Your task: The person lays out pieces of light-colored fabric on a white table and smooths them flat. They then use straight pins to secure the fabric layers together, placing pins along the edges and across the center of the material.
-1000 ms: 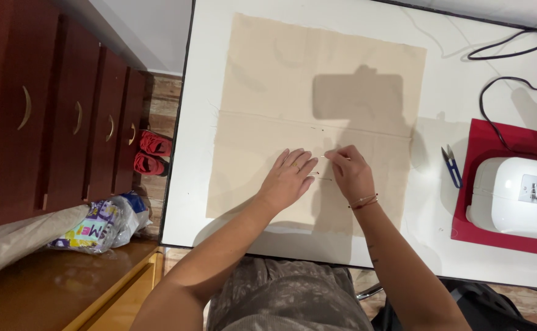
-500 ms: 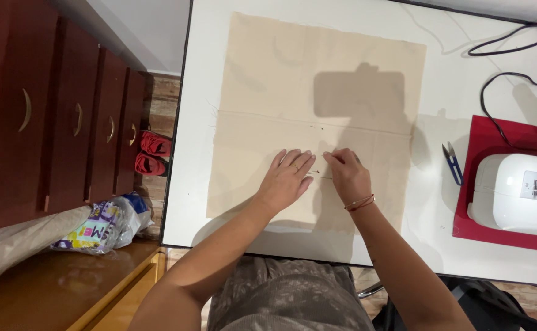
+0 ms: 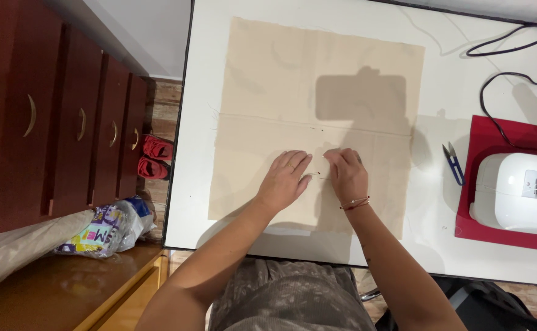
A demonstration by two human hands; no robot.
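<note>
Beige cloth (image 3: 317, 92) is lying flat mid-bench (image 3: 452, 92). Left hand (image 3: 287, 181) is pressing it, fingers narrow, near the front edge. Right hand (image 3: 346, 175) is touching it; a pin (image 3: 312, 175) sits between; grip unclear.

on the white table (image 3: 452, 257) there is one cloth (image 3: 317, 79), one pin (image 3: 312, 175) on it between two hands, the left hand (image 3: 285, 182) and the right hand (image 3: 346, 178), one pair of blue snips (image 3: 454, 163) right of the cloth, one white sewing machine (image 3: 519, 193) on one red mat (image 3: 495, 135) at the table's right edge, and one black cord (image 3: 501, 73) at its far right corner. left of the table stand four dark red drawer fronts (image 3: 54, 122), each with one handle, with two red shoes (image 3: 154, 157) and one printed bag (image 3: 103, 228) on the floor just off the table's left edge.
</note>
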